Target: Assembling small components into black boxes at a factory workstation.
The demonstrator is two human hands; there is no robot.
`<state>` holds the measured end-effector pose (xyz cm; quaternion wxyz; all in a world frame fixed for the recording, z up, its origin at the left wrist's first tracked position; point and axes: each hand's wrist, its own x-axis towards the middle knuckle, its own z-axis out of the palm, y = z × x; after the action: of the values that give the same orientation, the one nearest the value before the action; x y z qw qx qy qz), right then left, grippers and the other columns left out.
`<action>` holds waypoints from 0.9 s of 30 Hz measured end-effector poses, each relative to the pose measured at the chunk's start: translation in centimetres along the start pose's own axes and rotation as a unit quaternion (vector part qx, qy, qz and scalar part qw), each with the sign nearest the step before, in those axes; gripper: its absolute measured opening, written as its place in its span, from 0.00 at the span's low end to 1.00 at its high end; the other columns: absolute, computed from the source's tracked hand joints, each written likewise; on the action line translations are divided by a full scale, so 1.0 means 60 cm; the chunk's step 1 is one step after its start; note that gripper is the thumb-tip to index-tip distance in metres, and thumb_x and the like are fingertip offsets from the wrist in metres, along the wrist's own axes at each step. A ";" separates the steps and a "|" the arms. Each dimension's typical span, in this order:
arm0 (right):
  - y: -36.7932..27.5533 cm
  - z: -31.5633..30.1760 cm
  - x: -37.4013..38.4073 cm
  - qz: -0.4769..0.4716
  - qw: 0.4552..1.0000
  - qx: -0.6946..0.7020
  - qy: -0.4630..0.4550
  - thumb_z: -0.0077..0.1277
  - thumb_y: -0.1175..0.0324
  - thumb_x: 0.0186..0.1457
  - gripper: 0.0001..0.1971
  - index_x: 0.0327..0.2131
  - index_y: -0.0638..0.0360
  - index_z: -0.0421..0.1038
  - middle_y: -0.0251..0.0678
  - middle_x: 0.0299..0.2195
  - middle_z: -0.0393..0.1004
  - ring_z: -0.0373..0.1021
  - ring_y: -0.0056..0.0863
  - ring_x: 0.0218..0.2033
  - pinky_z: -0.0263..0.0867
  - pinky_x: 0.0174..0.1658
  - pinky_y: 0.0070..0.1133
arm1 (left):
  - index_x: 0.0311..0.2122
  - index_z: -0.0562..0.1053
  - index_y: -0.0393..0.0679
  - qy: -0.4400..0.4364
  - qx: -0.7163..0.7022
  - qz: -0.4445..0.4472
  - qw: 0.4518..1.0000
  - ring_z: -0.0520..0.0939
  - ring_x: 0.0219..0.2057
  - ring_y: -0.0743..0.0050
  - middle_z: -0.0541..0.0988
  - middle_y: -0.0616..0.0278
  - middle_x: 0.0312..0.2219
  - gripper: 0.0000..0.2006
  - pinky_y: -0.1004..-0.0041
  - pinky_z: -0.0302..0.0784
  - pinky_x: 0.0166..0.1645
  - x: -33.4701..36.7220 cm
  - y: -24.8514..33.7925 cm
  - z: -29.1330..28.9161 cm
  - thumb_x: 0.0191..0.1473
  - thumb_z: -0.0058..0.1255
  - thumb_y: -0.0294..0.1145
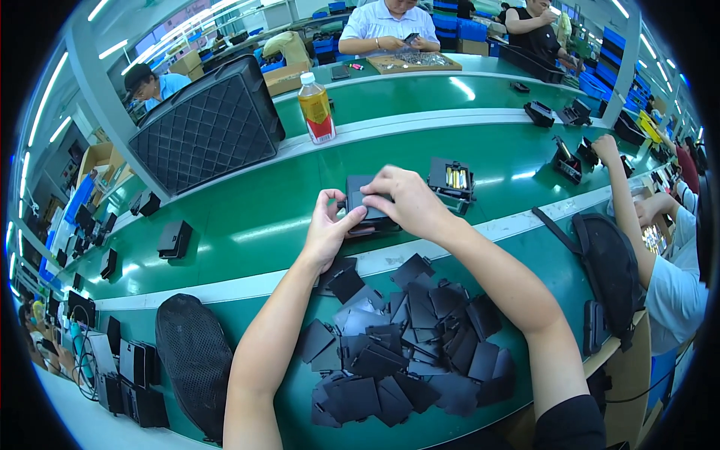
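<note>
A black plastic box (355, 189) rests at the near edge of the green belt, between my two hands. My left hand (328, 231) grips its left side, thumb along the near face and fingers curled behind. From the right, my right hand (409, 199) bends over the box, its thumb and fingertips closed on the top face; whether they pinch a separate part there is hidden. Just right of the box stands another black box (450, 180), open, with gold-coloured pieces inside. Nearer me, a heaped pile of thin black plastic covers (405, 352) lies on the green table under my forearms.
Black mesh pouch (193, 364) lies left of my arm, a black bag (604, 262) right. Beyond the belt stand a drink bottle (316, 112) and a large black case (210, 124). More black boxes (175, 240) sit along the belt. A co-worker's arm (634, 210) reaches in at right.
</note>
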<state>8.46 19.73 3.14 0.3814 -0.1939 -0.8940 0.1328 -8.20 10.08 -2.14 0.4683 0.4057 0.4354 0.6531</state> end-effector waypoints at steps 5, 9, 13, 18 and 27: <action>0.013 -0.002 -0.002 0.063 0.996 0.058 -0.022 0.58 0.64 0.53 0.20 0.46 0.66 0.70 0.41 0.47 0.71 0.70 0.30 0.36 0.67 0.36 0.22 | 0.44 0.58 0.46 0.006 -0.055 0.017 0.998 0.81 0.36 0.66 0.73 0.55 0.38 0.18 0.69 0.83 0.39 -0.002 0.005 -0.003 0.55 0.55 0.24; 0.017 0.000 0.001 0.259 0.931 0.239 -0.098 0.58 0.61 0.53 0.28 0.54 0.64 0.63 0.43 0.49 0.69 0.69 0.34 0.43 0.67 0.41 0.25 | 0.45 0.58 0.46 -0.001 -0.081 0.037 0.996 0.81 0.36 0.66 0.73 0.53 0.38 0.17 0.69 0.83 0.40 0.002 0.009 -0.013 0.56 0.53 0.24; 0.013 -0.004 0.009 0.244 0.926 0.256 -0.135 0.60 0.57 0.52 0.36 0.59 0.62 0.55 0.45 0.48 0.70 0.68 0.37 0.47 0.66 0.47 0.27 | 0.44 0.58 0.47 -0.021 -0.099 0.024 0.995 0.80 0.37 0.65 0.73 0.54 0.40 0.17 0.71 0.82 0.40 0.005 0.007 -0.030 0.55 0.54 0.24; 0.019 -0.052 0.024 0.093 0.981 -0.040 -0.165 0.61 0.55 0.50 0.38 0.60 0.60 0.56 0.46 0.49 0.69 0.68 0.38 0.49 0.64 0.51 0.30 | 0.44 0.59 0.46 0.057 -0.076 0.031 0.995 0.80 0.37 0.64 0.73 0.52 0.40 0.16 0.70 0.79 0.40 -0.010 0.011 -0.039 0.56 0.54 0.29; 0.069 -0.029 0.028 0.134 0.955 -0.028 -0.264 0.61 0.51 0.49 0.39 0.61 0.56 0.56 0.47 0.52 0.64 0.68 0.37 0.48 0.65 0.51 0.29 | 0.47 0.62 0.39 0.320 0.542 0.257 0.733 0.72 0.51 0.56 0.69 0.49 0.48 0.21 0.62 0.67 0.55 0.016 -0.009 -0.080 0.53 0.55 0.35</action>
<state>9.72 24.31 3.77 0.1051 -0.2803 -0.9320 0.2041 -12.82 10.21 -3.92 -0.1843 0.4543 0.7188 0.4929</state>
